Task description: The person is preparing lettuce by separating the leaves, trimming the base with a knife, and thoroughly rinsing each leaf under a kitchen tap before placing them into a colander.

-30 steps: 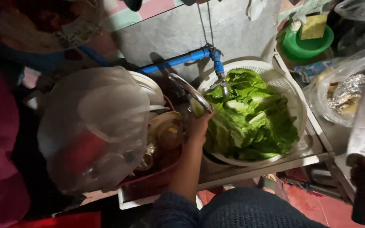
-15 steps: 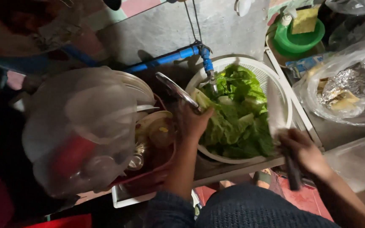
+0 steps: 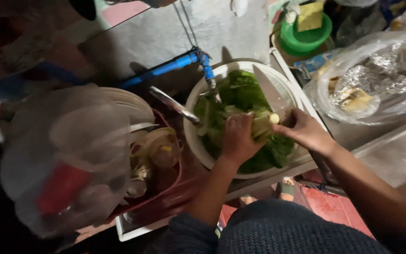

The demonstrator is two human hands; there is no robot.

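the fingers of the left hand (image 3: 237,139) are being curled around a head of leafy greens (image 3: 259,126), its pale cut stem end pointing toward 3 o'clock. the right hand (image 3: 305,130) is being closed around a knife (image 3: 269,92), fingers wrapped on the handle, the blade running up toward 11 o'clock, edge just beside the stem end. the greens are being held over a white colander (image 3: 203,89) already holding loose leaves, under a blue tap (image 3: 206,67). at 9 o'clock of the colander, a red basin (image 3: 165,188) of stacked dishes is being partly covered by a clear plastic lid (image 3: 66,155). at 2 o'clock, a clear bag with foil (image 3: 377,80); at 12 o'clock, a green bowl with a sponge (image 3: 306,35).

risk, as judged: the left fingertips are lying very near the blade; a slip on wet stem could be bringing the edge onto them. cutting in the air, with no board, is adding to that.
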